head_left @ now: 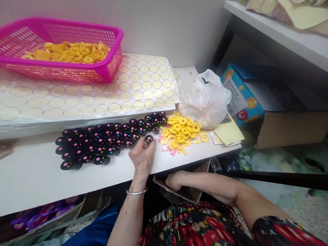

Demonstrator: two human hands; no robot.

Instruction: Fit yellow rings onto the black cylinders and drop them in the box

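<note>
My left hand (142,159), a bangle on its wrist, is at the front of the white table. Its thumb and fingers pinch a small black cup (148,139) with pink and coloured bits inside. Left of it, rows of similar black cups (109,133) stand close together. To its right lies a heap of yellow rings (180,129), with tiny pink beads (169,150) scattered along its near side. Below the table edge, my right hand (175,180) reaches into an open cardboard box (196,192); its fingers are hidden there.
A pink basket (116,50) of yellow rings stands on sheets of round stickers (152,86) at the back. A tied plastic bag (205,99), yellowish paper (229,131) and a blue carton (241,95) are on the right. Purple packages (44,212) lie below the table.
</note>
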